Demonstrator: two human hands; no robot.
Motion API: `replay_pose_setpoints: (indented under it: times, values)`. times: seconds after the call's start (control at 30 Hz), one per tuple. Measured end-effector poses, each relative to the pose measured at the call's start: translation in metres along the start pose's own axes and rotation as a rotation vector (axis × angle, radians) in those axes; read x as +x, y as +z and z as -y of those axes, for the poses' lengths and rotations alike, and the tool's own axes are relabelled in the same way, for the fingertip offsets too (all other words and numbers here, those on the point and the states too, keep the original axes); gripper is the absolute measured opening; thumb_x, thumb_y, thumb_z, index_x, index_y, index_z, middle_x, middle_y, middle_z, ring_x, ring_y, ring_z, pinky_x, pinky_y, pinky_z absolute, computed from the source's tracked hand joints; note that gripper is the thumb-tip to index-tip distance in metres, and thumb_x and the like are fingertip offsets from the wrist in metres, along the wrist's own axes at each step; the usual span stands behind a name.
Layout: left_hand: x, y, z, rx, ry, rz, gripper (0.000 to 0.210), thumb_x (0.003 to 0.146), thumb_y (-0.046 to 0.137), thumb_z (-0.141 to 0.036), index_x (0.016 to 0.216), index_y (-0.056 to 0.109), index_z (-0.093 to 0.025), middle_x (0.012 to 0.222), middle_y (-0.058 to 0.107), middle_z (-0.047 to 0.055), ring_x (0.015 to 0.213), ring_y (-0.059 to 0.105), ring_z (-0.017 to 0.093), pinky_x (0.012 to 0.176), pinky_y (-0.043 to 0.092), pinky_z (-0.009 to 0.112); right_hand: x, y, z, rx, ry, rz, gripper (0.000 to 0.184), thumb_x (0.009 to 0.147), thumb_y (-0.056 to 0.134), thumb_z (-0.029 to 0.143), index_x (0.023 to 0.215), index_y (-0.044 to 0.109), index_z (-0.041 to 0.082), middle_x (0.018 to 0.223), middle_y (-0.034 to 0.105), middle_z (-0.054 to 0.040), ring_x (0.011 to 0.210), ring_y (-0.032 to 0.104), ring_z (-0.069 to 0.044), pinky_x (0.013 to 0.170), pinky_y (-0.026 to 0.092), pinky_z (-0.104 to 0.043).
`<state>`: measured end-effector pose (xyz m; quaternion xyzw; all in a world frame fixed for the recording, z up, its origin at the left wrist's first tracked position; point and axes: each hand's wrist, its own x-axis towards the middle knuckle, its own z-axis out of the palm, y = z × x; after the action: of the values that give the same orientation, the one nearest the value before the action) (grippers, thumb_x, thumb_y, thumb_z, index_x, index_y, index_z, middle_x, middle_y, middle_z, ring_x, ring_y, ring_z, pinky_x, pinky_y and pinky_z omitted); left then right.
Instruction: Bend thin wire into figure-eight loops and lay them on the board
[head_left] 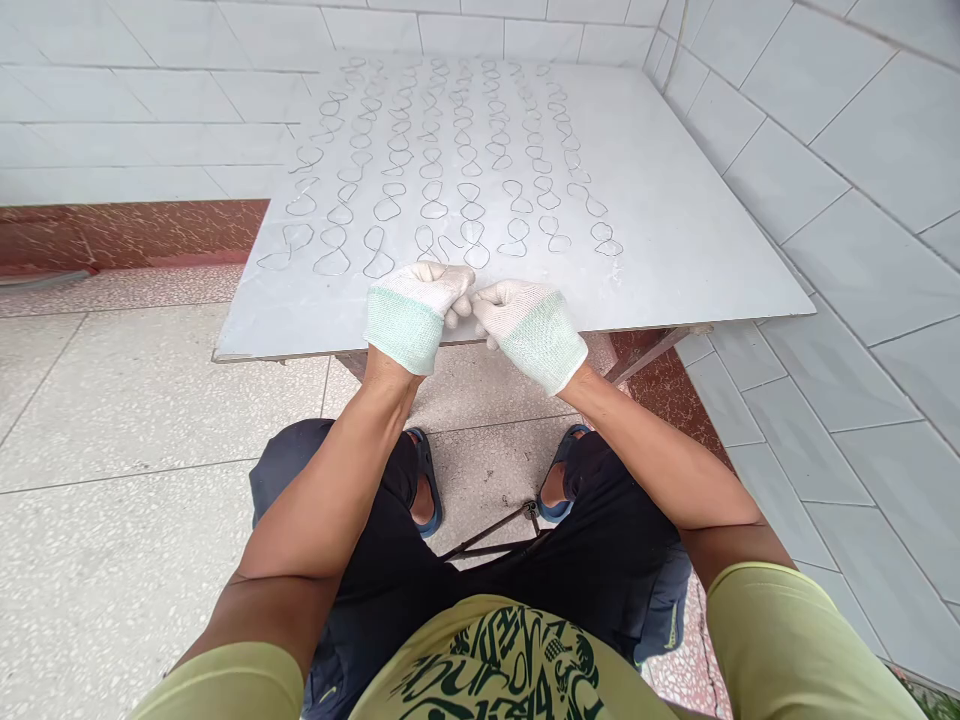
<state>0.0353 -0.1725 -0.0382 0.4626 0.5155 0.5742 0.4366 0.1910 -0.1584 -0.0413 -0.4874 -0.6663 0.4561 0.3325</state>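
My left hand, in a white glove with a mint cuff, is closed in a pinch over the table's near edge. Fingertips almost touching it, my right hand is gloved alike and also pinched. A thin dark wire shows just above the fingers; its lower part is hidden by the gloves. Just beyond the hands, rows of thin wire twisted into figure-eight loops lie flat on the pale tabletop. One loop lies close to the left glove.
White tiled walls border the table at the back and right. A folding metal leg shows under the near edge. Below are my sandalled feet and a dark metal bar between my legs, over the speckled floor.
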Motion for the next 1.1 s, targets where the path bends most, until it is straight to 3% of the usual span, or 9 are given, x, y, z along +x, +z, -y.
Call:
replay_pose_setpoints:
  times: [0.43, 0.63, 0.77, 0.9, 1.0, 1.1]
  values:
    - [-0.013, 0.011, -0.002, 0.039, 0.041, -0.077, 0.053, 0.102, 0.085, -0.05, 0.061, 0.06, -0.026, 0.058, 0.055, -0.001, 0.058, 0.055, 0.015, 0.066, 0.051, 0.031, -0.009, 0.0, 0.009, -0.054, -0.026, -0.002, 0.043, 0.111, 0.063, 0.023, 0.068, 0.062, 0.025, 0.073, 0.069, 0.0012, 0.075, 0.065, -0.018, 0.076, 0.047, -0.034]
    - [0.002, -0.001, 0.003, -0.094, -0.058, 0.0, 0.041, 0.099, 0.096, -0.044, 0.072, 0.072, -0.024, 0.064, 0.065, -0.001, 0.058, 0.053, 0.013, 0.067, 0.053, 0.028, -0.006, 0.0, 0.005, -0.06, -0.034, -0.072, 0.033, 0.113, 0.069, 0.032, 0.08, 0.068, 0.026, 0.082, 0.074, 0.0009, 0.083, 0.068, -0.021, 0.078, 0.046, -0.035]
    - [0.014, -0.007, 0.001, -0.099, -0.129, 0.091, 0.047, 0.105, 0.095, -0.062, 0.085, 0.076, -0.024, 0.059, 0.063, -0.002, 0.061, 0.067, 0.017, 0.078, 0.063, 0.03, -0.006, -0.001, 0.007, -0.079, -0.021, -0.086, 0.039, 0.115, 0.066, 0.029, 0.076, 0.065, 0.026, 0.077, 0.07, 0.0004, 0.08, 0.067, -0.021, 0.078, 0.047, -0.036]
    - [0.018, -0.011, -0.002, -0.105, -0.155, 0.072, 0.058, 0.11, 0.085, -0.077, 0.094, 0.081, -0.021, 0.064, 0.069, 0.001, 0.063, 0.072, 0.019, 0.079, 0.064, 0.033, -0.004, -0.003, 0.008, -0.06, -0.002, -0.107, 0.042, 0.116, 0.065, 0.028, 0.073, 0.062, 0.027, 0.071, 0.066, 0.0007, 0.076, 0.065, -0.021, 0.077, 0.047, -0.036]
    - [0.019, -0.014, -0.002, -0.089, -0.138, 0.064, 0.052, 0.109, 0.088, -0.07, 0.094, 0.082, -0.02, 0.068, 0.073, 0.002, 0.065, 0.072, 0.019, 0.081, 0.065, 0.033, -0.004, -0.005, 0.008, -0.063, -0.021, -0.128, 0.041, 0.115, 0.067, 0.029, 0.074, 0.063, 0.027, 0.072, 0.068, 0.0008, 0.077, 0.067, -0.021, 0.079, 0.05, -0.036]
    - [0.022, -0.014, 0.002, -0.068, -0.11, 0.101, 0.033, 0.102, 0.097, -0.05, 0.095, 0.085, -0.019, 0.068, 0.074, 0.001, 0.065, 0.07, 0.017, 0.078, 0.062, 0.03, -0.005, -0.006, 0.007, -0.041, -0.007, -0.123, 0.037, 0.114, 0.066, 0.03, 0.077, 0.065, 0.027, 0.072, 0.068, 0.0009, 0.077, 0.068, -0.021, 0.079, 0.052, -0.036]
